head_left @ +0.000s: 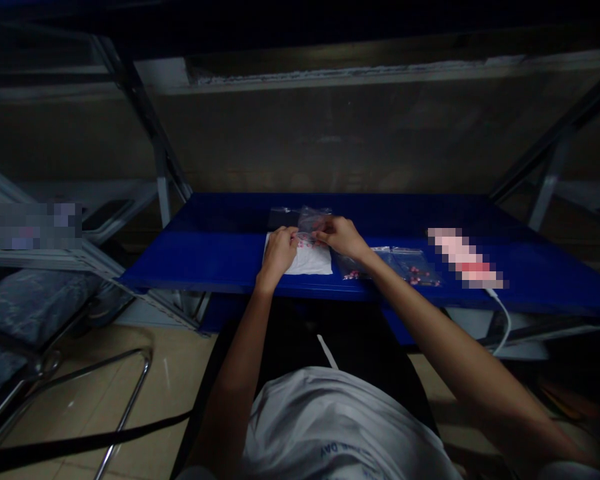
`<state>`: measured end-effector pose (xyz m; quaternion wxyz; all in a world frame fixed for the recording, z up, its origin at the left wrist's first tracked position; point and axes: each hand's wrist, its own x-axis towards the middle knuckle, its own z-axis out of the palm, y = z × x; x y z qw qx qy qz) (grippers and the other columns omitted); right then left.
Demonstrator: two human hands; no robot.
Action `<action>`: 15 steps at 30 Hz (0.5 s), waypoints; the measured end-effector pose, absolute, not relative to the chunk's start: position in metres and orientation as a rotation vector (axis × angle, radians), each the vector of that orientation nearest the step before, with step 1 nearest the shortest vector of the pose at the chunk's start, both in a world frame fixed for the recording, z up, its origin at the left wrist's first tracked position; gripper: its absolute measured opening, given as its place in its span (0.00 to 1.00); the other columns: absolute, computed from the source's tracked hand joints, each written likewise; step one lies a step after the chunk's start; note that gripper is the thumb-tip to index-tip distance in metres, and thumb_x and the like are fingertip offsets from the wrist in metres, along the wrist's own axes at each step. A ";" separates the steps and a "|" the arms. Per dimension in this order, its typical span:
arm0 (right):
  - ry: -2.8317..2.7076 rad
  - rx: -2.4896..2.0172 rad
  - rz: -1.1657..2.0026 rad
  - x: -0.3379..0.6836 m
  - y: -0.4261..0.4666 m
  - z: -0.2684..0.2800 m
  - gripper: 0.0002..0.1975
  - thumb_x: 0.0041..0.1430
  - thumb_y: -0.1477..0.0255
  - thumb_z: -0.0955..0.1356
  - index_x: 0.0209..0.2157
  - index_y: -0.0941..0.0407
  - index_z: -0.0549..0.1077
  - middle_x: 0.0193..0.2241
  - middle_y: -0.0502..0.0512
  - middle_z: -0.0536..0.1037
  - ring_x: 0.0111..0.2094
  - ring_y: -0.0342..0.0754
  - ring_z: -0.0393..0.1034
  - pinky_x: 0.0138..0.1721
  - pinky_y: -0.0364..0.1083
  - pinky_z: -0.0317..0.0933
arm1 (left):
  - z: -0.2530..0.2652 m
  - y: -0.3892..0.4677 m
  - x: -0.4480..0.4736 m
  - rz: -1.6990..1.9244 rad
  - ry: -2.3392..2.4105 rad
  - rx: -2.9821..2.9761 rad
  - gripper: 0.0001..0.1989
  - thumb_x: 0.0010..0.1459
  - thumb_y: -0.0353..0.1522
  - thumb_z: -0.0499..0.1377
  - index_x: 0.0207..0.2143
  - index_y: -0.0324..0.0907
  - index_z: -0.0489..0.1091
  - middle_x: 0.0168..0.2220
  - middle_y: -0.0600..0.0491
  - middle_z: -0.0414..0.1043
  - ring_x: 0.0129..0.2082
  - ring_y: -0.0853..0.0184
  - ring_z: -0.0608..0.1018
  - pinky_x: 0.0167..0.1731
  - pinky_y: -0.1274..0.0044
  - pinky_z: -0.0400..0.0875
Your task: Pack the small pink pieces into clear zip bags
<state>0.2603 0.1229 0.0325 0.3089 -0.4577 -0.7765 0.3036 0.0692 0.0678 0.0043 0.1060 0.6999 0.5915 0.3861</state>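
Observation:
My left hand (280,255) rests at the left edge of a white sheet of tissue or cloth (311,261), its fingers bent against the near edge of a small clear plastic bag (311,219). Opposite it, my right hand (344,236) pinches the bag's right side between thumb and fingers. Small pink pieces (303,244) show on the white sheet just under the bag; what exactly they are is too small to tell. Another clear bag (283,217) lies flat behind my left hand.
On the blue table (220,257), clear zip bags (415,267) with small pink and dark pieces lie right of my right wrist. Farther right is a blurred-out pink object (463,257) with a white cable (507,320). A metal-framed chair (140,367) stands at left.

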 end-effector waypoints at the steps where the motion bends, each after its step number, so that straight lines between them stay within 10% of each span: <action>1: -2.050 -1.214 0.804 0.260 0.124 0.031 0.08 0.58 0.74 0.74 0.41 0.58 0.79 0.27 0.54 0.82 0.27 0.48 0.76 0.32 0.44 0.65 | 0.004 0.068 0.070 1.138 1.746 2.057 0.15 0.65 0.23 0.59 0.52 0.36 0.78 0.48 0.41 0.80 0.47 0.60 0.81 0.54 0.68 0.73; 15: -1.324 -1.006 1.312 0.255 0.105 0.026 0.06 0.50 0.75 0.75 0.30 0.55 0.75 0.28 0.53 0.80 0.29 0.48 0.78 0.32 0.44 0.72 | 0.010 0.062 0.088 1.432 1.580 1.614 0.09 0.63 0.32 0.64 0.44 0.38 0.79 0.41 0.43 0.83 0.39 0.60 0.83 0.44 0.71 0.76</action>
